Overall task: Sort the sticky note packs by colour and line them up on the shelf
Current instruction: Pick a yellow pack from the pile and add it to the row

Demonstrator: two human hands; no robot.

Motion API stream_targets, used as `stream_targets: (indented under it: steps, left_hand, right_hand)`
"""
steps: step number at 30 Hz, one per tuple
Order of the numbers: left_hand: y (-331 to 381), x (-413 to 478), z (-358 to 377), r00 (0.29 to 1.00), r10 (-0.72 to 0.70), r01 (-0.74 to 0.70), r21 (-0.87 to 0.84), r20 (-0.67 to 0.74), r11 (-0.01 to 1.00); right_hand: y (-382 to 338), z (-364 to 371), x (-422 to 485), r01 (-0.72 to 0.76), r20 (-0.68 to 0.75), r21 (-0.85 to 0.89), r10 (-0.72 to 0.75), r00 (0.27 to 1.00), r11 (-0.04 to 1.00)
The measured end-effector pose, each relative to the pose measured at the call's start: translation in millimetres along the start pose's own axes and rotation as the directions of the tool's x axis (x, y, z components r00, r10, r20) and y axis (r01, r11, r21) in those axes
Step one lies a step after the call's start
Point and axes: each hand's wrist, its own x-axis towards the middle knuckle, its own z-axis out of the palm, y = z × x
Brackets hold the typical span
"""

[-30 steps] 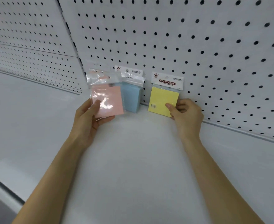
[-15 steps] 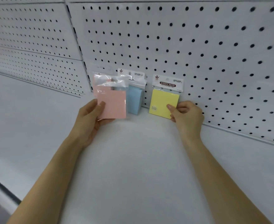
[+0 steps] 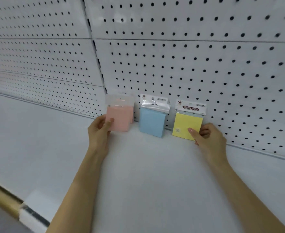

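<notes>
We see two bare forearms, slim and smooth, each widening slightly toward the elbow. Our left hand (image 3: 99, 132) shows to the left of the blue pack (image 3: 152, 122), our right hand (image 3: 210, 140) to the right of it. The fingers (image 3: 191, 131) are long and slender, with short, plain nails. The right thumbnail has a pale gloss. Both wrists are bare.
</notes>
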Motion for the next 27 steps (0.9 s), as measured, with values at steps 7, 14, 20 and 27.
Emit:
stream_targets:
  steps: [7,14,20,27]
  left_hand:
    - [-0.6,42.0,-5.2,0.983,-0.001,-0.024,0.133,0.185,0.991]
    - [-6.4,61.9,-11.3,0.954,0.073,-0.151,0.259,0.290,0.954]
    - [-10.5,62.7,-10.1,0.951,0.096,-0.179,0.269,0.294,0.946]
    - [-8.4,62.2,-11.9,0.950,0.096,-0.189,0.302,0.296,0.935]
  right_hand:
    - [-4.8,2.8,-3.7,-0.012,-0.027,-0.083,0.010,1.000,0.996]
    - [-8.5,4.5,-8.6,-0.024,-0.034,-0.149,0.019,0.999,0.989]
    - [-7.3,5.6,-14.0,-0.016,-0.043,-0.165,0.009,0.999,0.986]
    - [-2.7,8.0,-8.8,-0.059,-0.106,-0.236,0.035,0.994,0.970]
